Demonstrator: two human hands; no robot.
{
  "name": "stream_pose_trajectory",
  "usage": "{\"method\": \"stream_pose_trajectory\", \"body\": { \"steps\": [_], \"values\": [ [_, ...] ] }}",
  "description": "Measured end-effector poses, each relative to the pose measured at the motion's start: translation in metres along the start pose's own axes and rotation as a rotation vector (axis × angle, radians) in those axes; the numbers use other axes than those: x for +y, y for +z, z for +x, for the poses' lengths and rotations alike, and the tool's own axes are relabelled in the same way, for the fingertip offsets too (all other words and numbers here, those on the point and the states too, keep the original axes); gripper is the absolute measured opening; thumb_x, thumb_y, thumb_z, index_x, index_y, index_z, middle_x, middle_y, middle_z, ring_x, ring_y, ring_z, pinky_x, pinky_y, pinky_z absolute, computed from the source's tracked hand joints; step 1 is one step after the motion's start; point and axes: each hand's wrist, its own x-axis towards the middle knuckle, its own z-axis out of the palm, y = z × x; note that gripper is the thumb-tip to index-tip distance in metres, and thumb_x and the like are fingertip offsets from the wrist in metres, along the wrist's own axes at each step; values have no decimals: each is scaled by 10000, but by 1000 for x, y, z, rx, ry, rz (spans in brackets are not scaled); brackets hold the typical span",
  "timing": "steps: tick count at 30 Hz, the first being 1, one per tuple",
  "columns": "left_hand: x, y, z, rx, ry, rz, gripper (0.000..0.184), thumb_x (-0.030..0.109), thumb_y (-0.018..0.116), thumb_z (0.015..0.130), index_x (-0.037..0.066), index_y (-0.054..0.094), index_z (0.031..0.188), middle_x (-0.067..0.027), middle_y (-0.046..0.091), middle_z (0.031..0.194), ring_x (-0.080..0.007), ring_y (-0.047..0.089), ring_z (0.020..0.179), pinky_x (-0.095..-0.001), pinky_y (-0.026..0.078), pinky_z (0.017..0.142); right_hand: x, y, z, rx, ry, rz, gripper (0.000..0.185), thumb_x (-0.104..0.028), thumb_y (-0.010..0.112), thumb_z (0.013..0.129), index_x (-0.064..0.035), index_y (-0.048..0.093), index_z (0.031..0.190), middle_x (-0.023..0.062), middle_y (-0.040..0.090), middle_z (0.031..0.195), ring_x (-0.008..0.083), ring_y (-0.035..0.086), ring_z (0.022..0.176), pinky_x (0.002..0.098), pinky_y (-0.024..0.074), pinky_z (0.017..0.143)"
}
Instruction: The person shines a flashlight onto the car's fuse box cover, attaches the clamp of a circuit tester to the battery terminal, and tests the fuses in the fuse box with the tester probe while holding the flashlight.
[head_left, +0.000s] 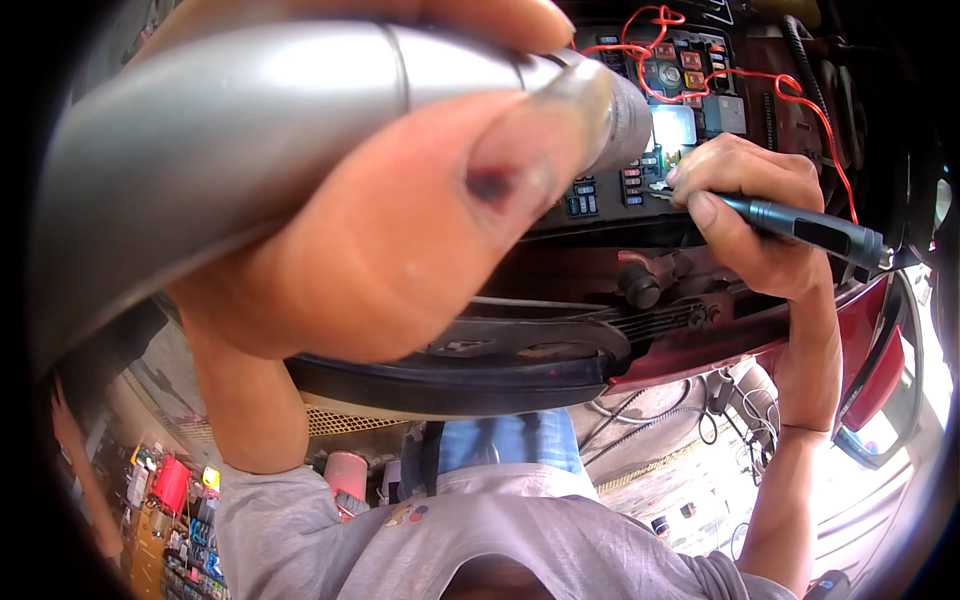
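Note:
Close to the camera, my left hand (380,240) is closed around a smooth silver flashlight (230,110), its grey head end toward the fuse box (715,170). A bright white patch of light falls on the box just beyond that end. My right hand (755,205) pinches a dark blue-grey pen-shaped tool (815,228) between thumb and fingers. One end of the tool is down among the small coloured fuses (632,180); the exact contact point cannot be made out. The other end, with a metal tip, sticks out to the right.
A thin red wire (740,73) loops across the fuse box and down past the right hand. Dark red car bodywork (700,358) and a black trim edge (450,385) run below. Cables (690,410) lie lower right; coloured goods (175,485) stand lower left.

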Motion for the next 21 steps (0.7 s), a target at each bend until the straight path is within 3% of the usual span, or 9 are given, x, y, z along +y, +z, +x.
{"method": "stream_pose_trajectory", "body": {
  "steps": [2, 21],
  "values": [
    [0, 1, 0, 6, -1, -24, 298, -8, 587, 933, -81, 611, 1220, -268, 660, 1212, -345, 648, 1173, -423, 453, 1092, 2, 0, 0, 26, -21, 11, 40, -27, 688, 794, -10, 678, 829, 96, 686, 758, 207, 654, 637, 317, 522, 608],
    [-1, 9, -6, 85, -7, -80, 311, -24, 579, 927, -89, 594, 1231, -265, 641, 1225, -352, 643, 1163, -434, 460, 1081, 2, 0, 0, 10, -57, 65, 33, -20, 690, 794, -2, 669, 814, 88, 686, 759, 214, 653, 650, 325, 521, 610]
  ]
}}
